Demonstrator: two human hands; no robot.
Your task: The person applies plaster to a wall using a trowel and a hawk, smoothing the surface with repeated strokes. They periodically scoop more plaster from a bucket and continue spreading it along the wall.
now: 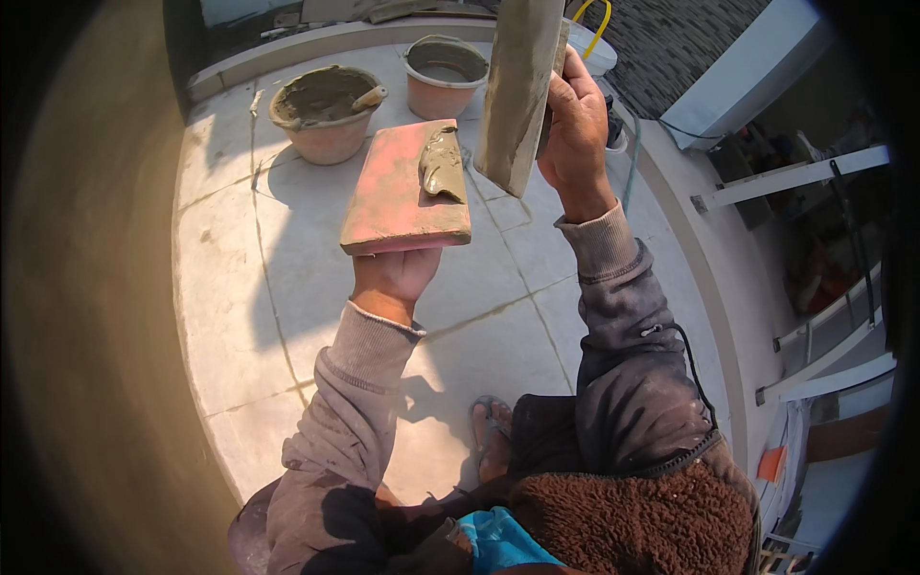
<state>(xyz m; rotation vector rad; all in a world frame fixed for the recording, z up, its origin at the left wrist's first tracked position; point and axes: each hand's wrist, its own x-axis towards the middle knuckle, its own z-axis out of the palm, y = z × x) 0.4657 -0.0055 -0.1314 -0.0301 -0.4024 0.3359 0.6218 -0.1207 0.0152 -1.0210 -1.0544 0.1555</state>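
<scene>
My left hand (393, 280) is closed beneath a pink, mortar-smeared mortar board (385, 187) and holds it up from below; the fingers are mostly hidden by it. A wet dab of grey-brown mortar (442, 168) sits on the board's right side. To the right and higher, my right hand (578, 129) grips a long plastering float (516, 105), held on end with its mortar-coated face turned to the left. A gap separates the float from the board.
Beyond the board, two round buckets stand on the pale tiles: one of mortar (331, 144) with a tool handle (370, 98) at its rim, another (443, 96) with grey contents. A plastered wall (86, 287) runs along the left. A white bucket (594, 53) is far right.
</scene>
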